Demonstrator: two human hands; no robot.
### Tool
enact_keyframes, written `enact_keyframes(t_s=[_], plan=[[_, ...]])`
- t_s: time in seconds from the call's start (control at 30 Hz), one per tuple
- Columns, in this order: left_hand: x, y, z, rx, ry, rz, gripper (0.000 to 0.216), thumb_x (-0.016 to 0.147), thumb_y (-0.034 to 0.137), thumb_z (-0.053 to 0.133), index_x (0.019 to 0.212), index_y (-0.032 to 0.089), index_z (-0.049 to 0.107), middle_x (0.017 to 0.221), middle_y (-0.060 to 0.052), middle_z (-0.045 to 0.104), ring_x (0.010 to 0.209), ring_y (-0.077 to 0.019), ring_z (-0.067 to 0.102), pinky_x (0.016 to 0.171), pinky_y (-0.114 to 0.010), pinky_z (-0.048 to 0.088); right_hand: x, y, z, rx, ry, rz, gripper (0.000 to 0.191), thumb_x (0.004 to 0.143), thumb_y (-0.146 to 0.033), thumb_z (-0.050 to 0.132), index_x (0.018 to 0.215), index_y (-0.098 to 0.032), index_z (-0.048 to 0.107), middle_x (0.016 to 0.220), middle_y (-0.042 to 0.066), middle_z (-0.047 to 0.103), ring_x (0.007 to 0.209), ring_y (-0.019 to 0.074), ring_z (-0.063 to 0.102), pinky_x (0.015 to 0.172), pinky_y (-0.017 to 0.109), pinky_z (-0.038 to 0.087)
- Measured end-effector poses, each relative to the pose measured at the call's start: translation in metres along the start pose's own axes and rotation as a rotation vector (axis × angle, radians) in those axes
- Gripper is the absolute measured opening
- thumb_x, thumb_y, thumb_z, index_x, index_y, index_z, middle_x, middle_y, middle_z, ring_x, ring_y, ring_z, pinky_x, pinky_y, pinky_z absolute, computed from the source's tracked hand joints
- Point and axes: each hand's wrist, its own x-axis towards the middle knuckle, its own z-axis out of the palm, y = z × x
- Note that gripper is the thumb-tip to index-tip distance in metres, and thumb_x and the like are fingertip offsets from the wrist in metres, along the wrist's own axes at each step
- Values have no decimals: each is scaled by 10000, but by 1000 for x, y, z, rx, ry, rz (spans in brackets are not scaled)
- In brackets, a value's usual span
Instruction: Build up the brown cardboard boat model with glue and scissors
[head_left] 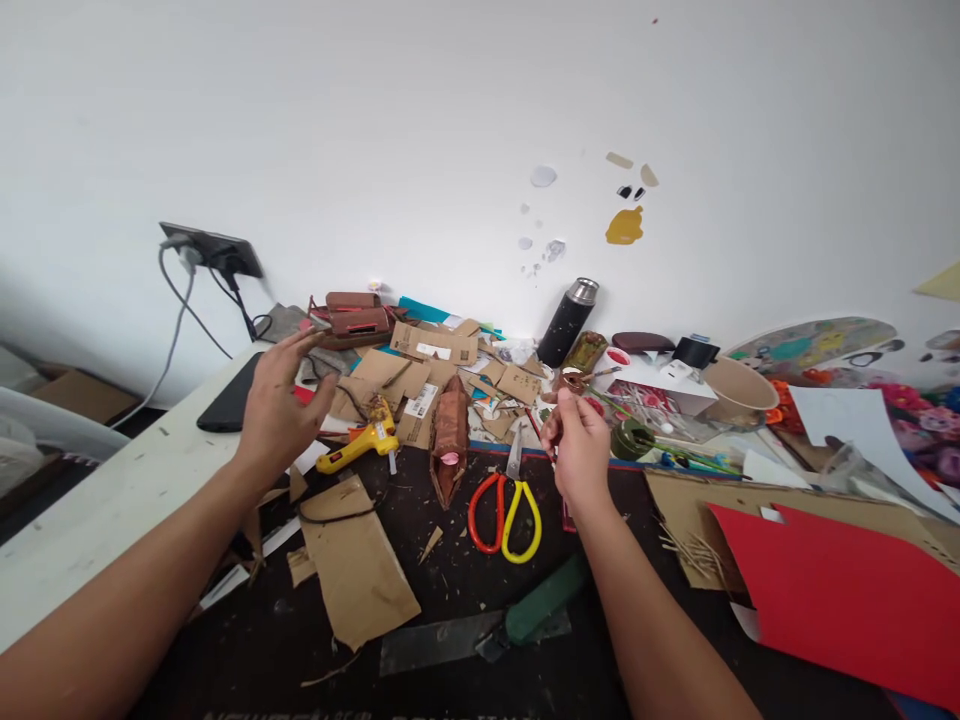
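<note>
My left hand [285, 395] is raised over the left part of the table with its fingers apart, holding nothing; it is nearest to a yellow hot glue gun [364, 445]. My right hand [579, 445] is closed in a pinch beside a small brown-stained cup [571, 380]; what its fingers hold is hidden. Between the hands lies a brown-painted cardboard boat [451, 425] with a pink spot near its front end. Scissors [516, 460] with one red and one yellow handle rest just right of the boat, blades pointing away.
Cardboard scraps [367, 560] litter the dark mat [442, 590]. A green-handled cutter [547, 600] lies near the front. A black thermos [568, 325] leans against the wall. Red card [840, 590] covers the right side; a black tablet-like slab [229, 395] lies left.
</note>
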Motion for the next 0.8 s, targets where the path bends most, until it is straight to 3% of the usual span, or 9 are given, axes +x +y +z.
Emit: enact_keyframes(t_s=[0.17, 0.3, 0.43, 0.53, 0.67, 0.8], plan=[[-1, 0, 0, 43, -3, 25, 543, 993, 378, 606, 1481, 143, 647, 1527, -185, 657, 1467, -346, 573, 1262, -527, 422, -3, 4, -17, -126, -29, -47, 529, 917, -720, 731, 790, -214, 646, 523, -67, 497, 416, 113, 485, 383, 222, 366], [-1, 2, 1, 50, -12, 48, 571, 998, 397, 604, 1491, 112, 648, 1517, -211, 661, 1461, -386, 580, 1252, -572, 430, -1, 2, -20, -150, 10, -61, 533, 940, -735, 685, 874, -206, 697, 531, -70, 499, 413, 119, 476, 389, 232, 353], [0, 9, 0, 47, 2, 73, 583, 980, 420, 626, 1486, 131, 666, 1493, -200, 682, 1442, -405, 599, 1241, -600, 448, -6, 13, -12, -247, -90, -63, 547, 973, -727, 636, 796, -211, 667, 504, -59, 500, 417, 125, 490, 427, 243, 377], [3, 21, -6, 46, 33, 7, 625, 969, 461, 643, 1513, 154, 651, 1513, -180, 673, 1417, -417, 625, 1218, -602, 483, -8, 15, -10, -238, -153, -80, 526, 998, -705, 613, 811, -217, 669, 502, -58, 507, 416, 129, 499, 438, 247, 390], [6, 46, -14, 11, 34, -78, 683, 956, 520, 647, 1515, 127, 645, 1508, -200, 670, 1358, -441, 672, 1174, -605, 532, 1, 7, -19, -166, -57, -82, 519, 963, -725, 647, 839, -223, 679, 510, -66, 503, 400, 128, 489, 405, 247, 366], [10, 63, -14, -38, 19, -67, 637, 962, 508, 664, 1513, 188, 647, 1496, -165, 680, 1330, -432, 697, 1152, -603, 555, 16, 5, -33, -132, 37, -81, 513, 942, -723, 672, 821, -225, 671, 488, -76, 487, 385, 124, 477, 397, 243, 348]])
